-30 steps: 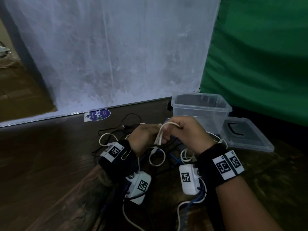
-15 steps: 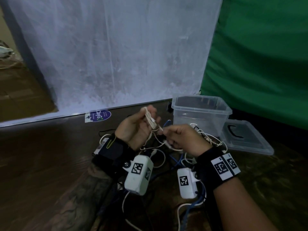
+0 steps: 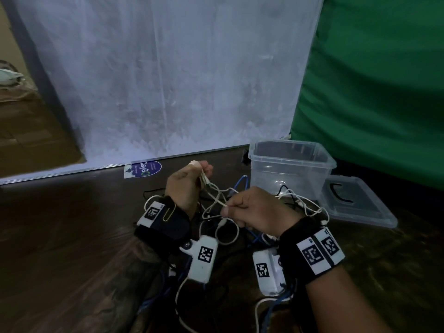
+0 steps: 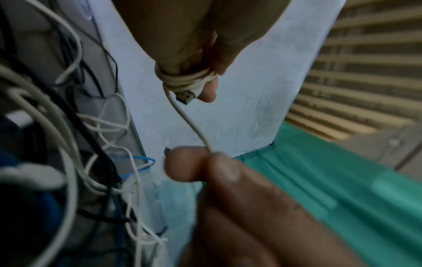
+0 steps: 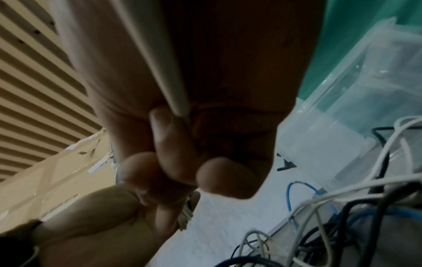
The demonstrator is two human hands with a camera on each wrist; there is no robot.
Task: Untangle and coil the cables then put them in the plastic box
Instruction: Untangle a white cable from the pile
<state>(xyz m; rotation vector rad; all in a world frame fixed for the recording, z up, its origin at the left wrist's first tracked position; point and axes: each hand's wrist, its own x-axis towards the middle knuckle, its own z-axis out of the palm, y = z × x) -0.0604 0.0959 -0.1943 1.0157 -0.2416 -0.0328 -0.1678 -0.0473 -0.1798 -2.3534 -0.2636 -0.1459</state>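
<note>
Your left hand [image 3: 186,186] is raised above the tangle [image 3: 223,227], its grip closed on a small coil [image 4: 185,81] of white cable [image 3: 216,200] wound round the fingers, the USB plug [image 4: 186,94] sticking out of the turns. Your right hand [image 3: 259,212] pinches the same cable between thumb and forefinger just beside the left, so a short slack length hangs between the two grips. The rest of the white, black and blue cables lie knotted on the tabletop [image 3: 72,236] under your wrists, and the box [image 3: 288,169] stands open just beyond your right hand, its lid [image 3: 355,203] flat beside it.
</note>
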